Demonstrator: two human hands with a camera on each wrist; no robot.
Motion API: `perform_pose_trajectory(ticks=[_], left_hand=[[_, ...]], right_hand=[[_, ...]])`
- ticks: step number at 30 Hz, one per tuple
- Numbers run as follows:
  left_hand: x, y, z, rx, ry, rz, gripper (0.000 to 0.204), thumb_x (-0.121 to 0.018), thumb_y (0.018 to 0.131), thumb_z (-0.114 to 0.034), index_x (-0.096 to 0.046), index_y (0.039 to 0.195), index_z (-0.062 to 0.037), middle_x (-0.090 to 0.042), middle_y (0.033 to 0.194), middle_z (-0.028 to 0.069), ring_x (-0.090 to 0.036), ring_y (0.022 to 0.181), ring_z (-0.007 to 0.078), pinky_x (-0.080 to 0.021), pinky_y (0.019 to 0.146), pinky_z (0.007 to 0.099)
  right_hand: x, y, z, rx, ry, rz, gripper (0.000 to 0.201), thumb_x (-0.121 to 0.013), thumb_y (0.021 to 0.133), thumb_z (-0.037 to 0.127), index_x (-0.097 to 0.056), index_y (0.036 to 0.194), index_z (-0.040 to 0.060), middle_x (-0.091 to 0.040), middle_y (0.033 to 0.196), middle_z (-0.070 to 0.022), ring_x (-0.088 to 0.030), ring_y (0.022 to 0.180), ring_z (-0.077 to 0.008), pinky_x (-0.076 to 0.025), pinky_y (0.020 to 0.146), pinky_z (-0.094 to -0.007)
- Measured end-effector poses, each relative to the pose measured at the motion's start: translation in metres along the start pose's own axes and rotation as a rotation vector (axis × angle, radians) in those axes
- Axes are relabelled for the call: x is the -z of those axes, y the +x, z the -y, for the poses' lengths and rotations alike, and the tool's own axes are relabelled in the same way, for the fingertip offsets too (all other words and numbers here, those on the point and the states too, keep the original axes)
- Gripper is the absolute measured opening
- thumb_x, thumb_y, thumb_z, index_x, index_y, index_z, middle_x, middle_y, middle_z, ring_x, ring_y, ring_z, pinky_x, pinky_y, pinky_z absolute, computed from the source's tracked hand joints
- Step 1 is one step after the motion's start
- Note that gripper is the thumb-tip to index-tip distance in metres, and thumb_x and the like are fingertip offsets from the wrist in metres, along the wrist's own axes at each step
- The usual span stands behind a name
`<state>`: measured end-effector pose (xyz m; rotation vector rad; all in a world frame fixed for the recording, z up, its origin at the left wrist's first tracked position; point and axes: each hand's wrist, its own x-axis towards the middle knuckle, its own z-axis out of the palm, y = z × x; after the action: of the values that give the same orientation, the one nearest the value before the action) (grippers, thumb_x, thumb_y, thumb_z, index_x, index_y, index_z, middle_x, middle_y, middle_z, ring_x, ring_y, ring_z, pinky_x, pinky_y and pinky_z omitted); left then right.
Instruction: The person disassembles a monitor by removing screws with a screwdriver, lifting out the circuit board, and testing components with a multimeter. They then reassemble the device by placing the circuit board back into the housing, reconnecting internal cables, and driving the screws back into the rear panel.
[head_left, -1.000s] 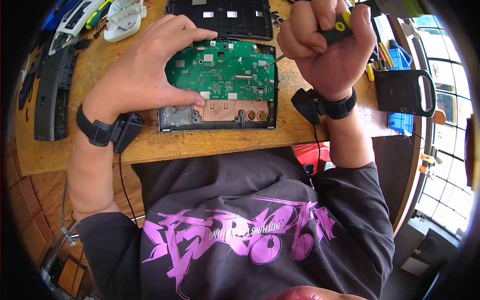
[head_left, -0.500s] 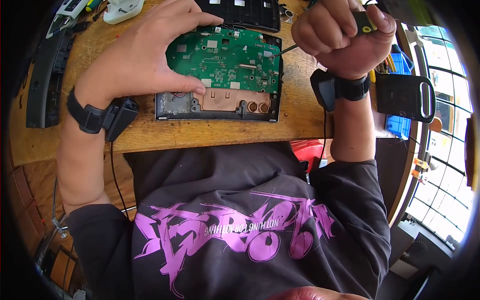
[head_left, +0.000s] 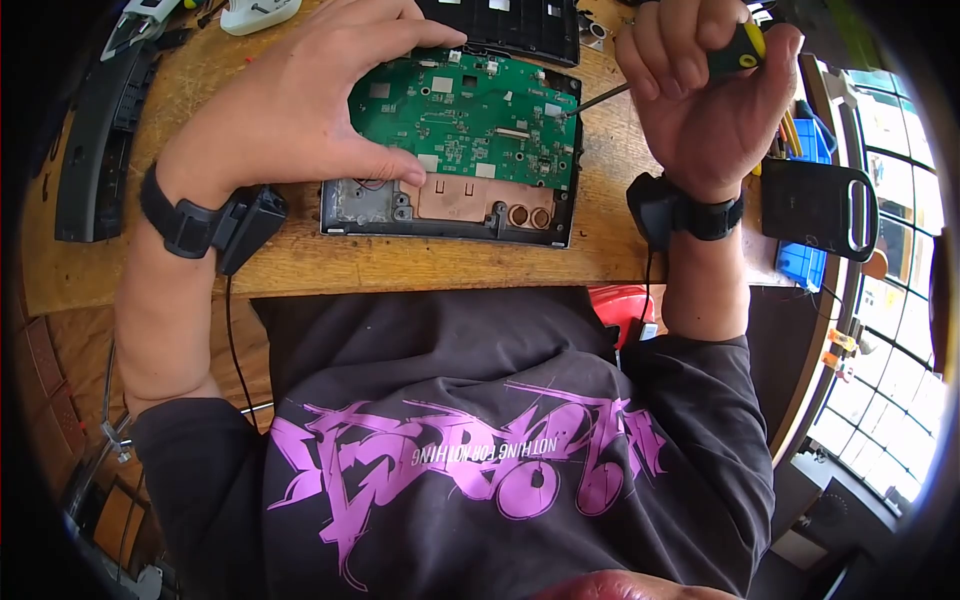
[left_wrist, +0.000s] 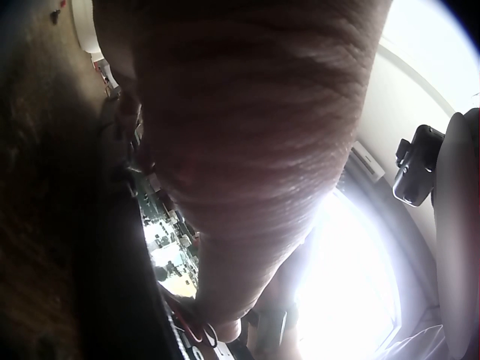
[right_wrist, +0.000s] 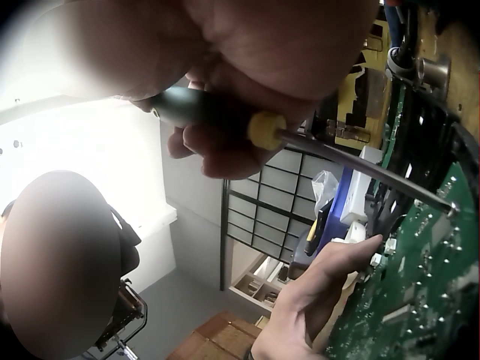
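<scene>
A green circuit board (head_left: 460, 115) lies in a dark plastic casing (head_left: 330, 228), above a copper-coloured plate (head_left: 455, 200). Across the board's left part spreads my left hand (head_left: 300, 105), its thumb resting along the lower edge and its forefinger reaching the upper edge. My right hand (head_left: 700, 100) holds a screwdriver (head_left: 603, 97) by its dark green and yellow handle. The slanting shaft meets the board near its right edge; in the right wrist view the screwdriver's tip (right_wrist: 452, 208) stands at a small shiny spot. My left palm hides the board's left end.
Behind the casing lies a black plastic cover (head_left: 510, 30). A long dark housing part (head_left: 95, 160) and a white plastic part (head_left: 258, 12) are to the left. On the right stand a black handled case (head_left: 815, 205) and blue bins (head_left: 802, 262).
The head view has shifted, so the casing appears farther right and higher. My right hand's fingers have changed position around the screwdriver handle. The tip stays at the same area, and my left hand stays on the board.
</scene>
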<state>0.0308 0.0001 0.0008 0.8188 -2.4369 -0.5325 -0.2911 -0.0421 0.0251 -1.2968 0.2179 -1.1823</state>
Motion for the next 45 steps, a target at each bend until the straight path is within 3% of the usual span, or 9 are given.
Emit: perform_pose_trajectory(ticks=[4, 7, 9, 19, 21, 23, 30, 37, 45], left_hand=[[0.004, 0.011, 0.002, -0.306, 0.214, -0.119, 0.043, -0.081, 0.102, -0.004, -0.068, 0.143, 0.0009, -0.072, 0.116, 0.0127, -0.072, 0.101, 0.0201, -0.056, 0.088, 0.0321], [-0.013, 0.007, 0.003, -0.099, 0.257, -0.256, 0.03, -0.084, 0.102, -0.009, -0.075, 0.129, 0.0009, -0.077, 0.109, 0.0116, -0.072, 0.096, 0.0148, -0.057, 0.083, 0.0309], [0.0, 0.001, 0.003, -0.038, -0.013, -0.001, 0.098, -0.104, 0.062, -0.02, -0.069, 0.153, -0.0089, -0.063, 0.13, 0.0079, -0.063, 0.126, 0.0316, -0.052, 0.11, 0.0436], [0.01, 0.01, -0.015, 0.119, -0.008, 0.078, 0.096, -0.105, 0.062, -0.016, -0.069, 0.151, -0.0096, -0.064, 0.128, 0.0088, -0.064, 0.126, 0.0312, -0.052, 0.112, 0.0403], [0.017, 0.018, -0.021, 0.14, -0.002, 0.121, 0.093, -0.104, 0.063, -0.016, -0.069, 0.149, -0.0078, -0.065, 0.131, 0.011, -0.064, 0.127, 0.0327, -0.052, 0.115, 0.0409], [0.02, 0.026, -0.027, 0.154, -0.021, 0.152, 0.091, -0.104, 0.065, -0.017, -0.069, 0.148, -0.0065, -0.066, 0.134, 0.0122, -0.064, 0.13, 0.0334, -0.052, 0.116, 0.0422], [0.003, 0.073, -0.055, 0.015, -0.049, 0.13, 0.051, -0.09, 0.092, -0.015, -0.073, 0.137, 0.0006, -0.075, 0.135, 0.0174, -0.071, 0.13, 0.0368, -0.054, 0.113, 0.044], [-0.024, 0.106, -0.066, 0.14, -0.181, 0.064, 0.019, -0.083, 0.102, -0.015, -0.082, 0.111, 0.0018, -0.083, 0.106, 0.0181, -0.08, 0.097, 0.0341, -0.061, 0.087, 0.0406], [-0.039, 0.099, -0.048, 0.029, -0.156, -0.083, 0.016, -0.085, 0.098, -0.018, -0.085, 0.107, -0.0055, -0.082, 0.101, 0.0165, -0.079, 0.088, 0.0374, -0.061, 0.077, 0.0423]], right_hand=[[-0.023, -0.002, 0.006, -0.047, 0.014, -0.083, 0.064, -0.027, 0.124, 0.056, -0.051, 0.081, 0.0154, -0.042, 0.063, -0.0012, -0.033, 0.051, -0.0158, -0.031, 0.049, -0.0342], [-0.018, 0.0, 0.009, -0.111, 0.037, 0.044, 0.063, -0.027, 0.121, 0.052, -0.048, 0.074, 0.0149, -0.042, 0.059, -0.0022, -0.03, 0.048, -0.0176, -0.03, 0.048, -0.0354], [-0.017, 0.001, 0.01, -0.134, 0.073, 0.104, 0.062, -0.029, 0.118, 0.052, -0.048, 0.072, 0.0144, -0.043, 0.058, -0.0032, -0.03, 0.048, -0.0178, -0.029, 0.048, -0.0362], [0.007, 0.012, 0.007, -0.484, 0.377, 0.198, 0.056, -0.037, 0.104, 0.053, -0.047, 0.066, 0.0123, -0.048, 0.056, -0.0046, -0.034, 0.049, -0.0199, -0.031, 0.053, -0.035], [0.017, 0.016, 0.002, -0.477, 0.574, 0.314, 0.048, -0.057, 0.111, 0.043, -0.058, 0.079, 0.0078, -0.062, 0.07, -0.0066, -0.054, 0.06, -0.0171, -0.044, 0.059, -0.0317], [0.007, 0.016, 0.015, -0.382, 0.231, 0.288, 0.051, -0.03, 0.116, 0.052, -0.046, 0.086, 0.0133, -0.036, 0.061, 0.0033, -0.028, 0.052, -0.0113, -0.03, 0.047, -0.0305], [0.01, 0.007, 0.012, -0.218, 0.133, 0.159, 0.05, -0.034, 0.121, 0.048, -0.052, 0.094, 0.0105, -0.048, 0.068, -0.0006, -0.045, 0.058, -0.0127, -0.044, 0.056, -0.0303], [0.009, -0.005, 0.015, -0.043, -0.231, 0.019, 0.054, -0.051, 0.122, 0.05, -0.074, 0.099, 0.0057, -0.07, 0.091, 0.0026, -0.062, 0.079, -0.0076, -0.051, 0.08, -0.0299], [-0.001, -0.013, 0.029, 0.312, -0.83, -0.175, 0.033, -0.097, 0.095, 0.018, -0.075, 0.113, 0.0, -0.074, 0.088, -0.0022, -0.067, 0.074, -0.0063, -0.055, 0.066, -0.0246]])
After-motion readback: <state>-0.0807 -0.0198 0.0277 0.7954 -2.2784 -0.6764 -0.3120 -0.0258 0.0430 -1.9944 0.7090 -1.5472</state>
